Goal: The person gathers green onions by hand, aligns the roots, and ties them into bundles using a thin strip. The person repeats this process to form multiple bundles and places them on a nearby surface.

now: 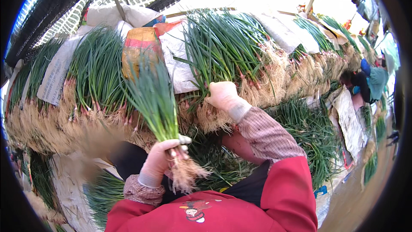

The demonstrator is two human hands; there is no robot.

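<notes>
My left hand [157, 161], in a pale glove with a ribbed cuff, grips a bunch of spring onions [154, 96] just above the roots. The green leaves fan up and away, while the bushy roots [188, 174] hang below the fist toward my lap. My right hand [223, 96], gloved the same way, is closed around stems at the near edge of a heap of spring onions [222, 45]. Its fingertips are hidden. Leaves rise above that fist, and a tangle of roots shows beneath it.
More spring onions [96, 67] lie in a long row, divided by white woven sacks [178, 61] and an orange one [140, 48]. Loose leaves [299, 125] cover the ground to the right. A brown blur [93, 154] sits left. Another person [375, 82] is at far right.
</notes>
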